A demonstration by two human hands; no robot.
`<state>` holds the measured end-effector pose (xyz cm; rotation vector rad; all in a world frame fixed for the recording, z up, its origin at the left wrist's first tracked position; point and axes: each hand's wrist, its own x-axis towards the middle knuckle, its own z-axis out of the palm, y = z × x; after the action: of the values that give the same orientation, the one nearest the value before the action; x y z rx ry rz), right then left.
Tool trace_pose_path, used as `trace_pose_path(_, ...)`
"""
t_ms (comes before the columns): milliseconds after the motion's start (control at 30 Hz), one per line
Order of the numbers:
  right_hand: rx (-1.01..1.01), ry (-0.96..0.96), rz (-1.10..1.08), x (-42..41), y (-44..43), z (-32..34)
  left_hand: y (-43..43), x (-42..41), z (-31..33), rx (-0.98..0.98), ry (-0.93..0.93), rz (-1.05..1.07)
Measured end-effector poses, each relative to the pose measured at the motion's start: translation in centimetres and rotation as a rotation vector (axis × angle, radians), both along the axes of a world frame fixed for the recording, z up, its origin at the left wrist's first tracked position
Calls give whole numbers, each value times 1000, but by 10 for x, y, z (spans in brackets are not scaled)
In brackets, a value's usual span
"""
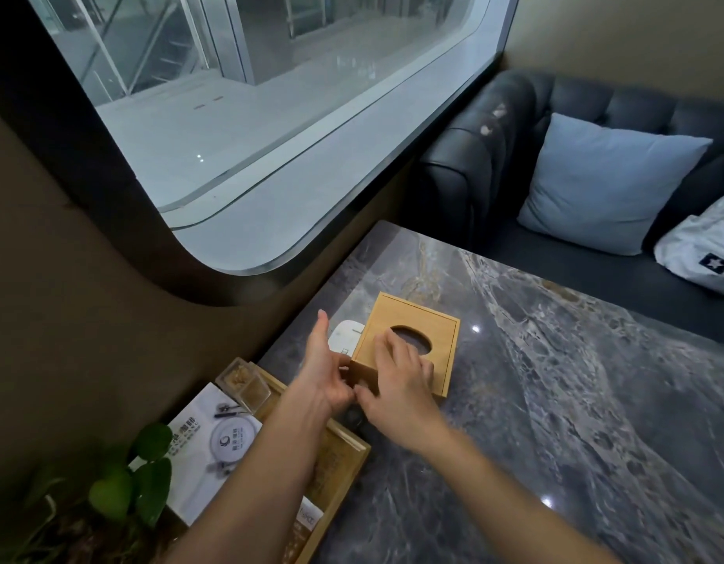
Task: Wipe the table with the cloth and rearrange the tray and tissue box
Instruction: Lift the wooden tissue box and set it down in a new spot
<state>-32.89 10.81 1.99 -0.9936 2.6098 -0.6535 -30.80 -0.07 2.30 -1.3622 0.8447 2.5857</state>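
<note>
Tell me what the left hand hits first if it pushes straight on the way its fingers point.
Likely the white object beside the wooden tissue box: the left hand points away toward it, along the box's left side. Depth is unclear.

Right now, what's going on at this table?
A person has both hands on a square wooden tissue box standing on the grey marble table. The right hand lies flat on its lid; the left hand touches its near-left corner. A wooden tray sits beside it. No cloth is visible.
</note>
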Motion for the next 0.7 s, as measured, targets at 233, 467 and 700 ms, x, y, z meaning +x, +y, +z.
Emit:
trace_pose_path(233, -14, -32, 38, -5, 0, 2, -6, 2, 1, -36, -40, -33)
trace_pose_path(467, -415, -191, -503, -76, 32, 22, 2, 12, -9, -807, -181, -164)
trace_pose_path(700, -571, -835, -587, -88, 47, -21, 19, 11, -12, -626, -110, -109)
